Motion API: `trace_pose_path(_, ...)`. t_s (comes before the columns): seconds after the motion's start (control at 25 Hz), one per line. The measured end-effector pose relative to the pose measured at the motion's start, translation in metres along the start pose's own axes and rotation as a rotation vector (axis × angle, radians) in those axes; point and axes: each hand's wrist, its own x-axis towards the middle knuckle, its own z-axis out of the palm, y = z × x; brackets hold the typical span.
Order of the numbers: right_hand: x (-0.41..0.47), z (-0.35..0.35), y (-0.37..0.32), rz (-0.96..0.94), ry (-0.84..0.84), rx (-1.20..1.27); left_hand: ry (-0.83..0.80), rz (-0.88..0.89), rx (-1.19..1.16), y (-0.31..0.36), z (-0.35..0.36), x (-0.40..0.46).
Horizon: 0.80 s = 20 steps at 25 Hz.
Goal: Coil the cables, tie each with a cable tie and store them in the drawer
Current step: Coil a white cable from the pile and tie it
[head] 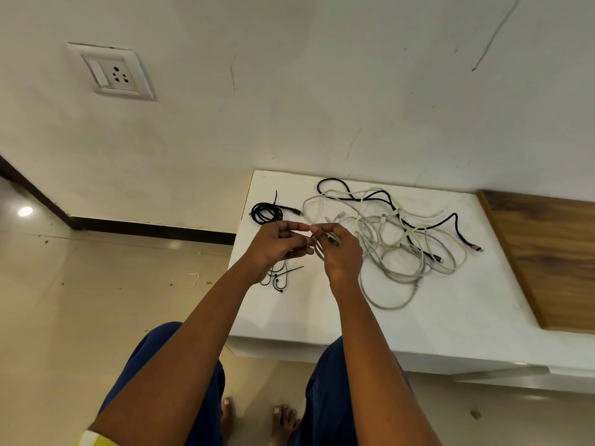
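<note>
both hands are raised over the white worktop [289, 320], fingertips nearly meeting. the right hand [341, 252] grasps a few loops of a grey-white cable [319, 252], fingers curled round the strands, and the cable trails from under that hand down and to the right in a long bend on the worktop. the left hand [278, 243] has its fingers bent toward the right one, thumb and forefinger reaching to the same loops — whether it actually pinches the cable i cannot tell. just beyond the left hand lies a black cable coil [266, 213] already bound with a cable tie, its plug pointing right. below the left wrist sit loose black cable ties [280, 278], partly hidden by the arm. to the right of the hands a tangle of white and black cables [402, 230] spreads across the worktop, a black one ending in a pinkish plug near the wooden panel [553, 252]. a wall socket [112, 72] is on the wall at upper left — bare feet and blue trousers show below.
</note>
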Motion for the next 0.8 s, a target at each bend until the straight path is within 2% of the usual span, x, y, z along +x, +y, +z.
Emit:
trace_pose_path(0.24, -0.001, -0.002, -0.003, 0.012, 0.105, 0.105, -0.039, -0.112, 0.011, 0.003, -0.004, -0.004)
trace_pose_path(0.56, -0.004, 0.000, -0.007, 0.034, 0.012, 0.165, 0.157, -0.165, -0.068, 0.001, 0.007, -0.003)
trace_pose_path(0.68, -0.005, -0.001, -0.010, 0.080, -0.083, 0.329, 0.209, -0.154, -0.099, 0.002, 0.009, -0.003)
trace_pose_path(0.8, -0.002, -0.001, -0.011, 0.135, -0.077, 0.480, 0.296, -0.123, -0.118, 0.003, 0.009, -0.003)
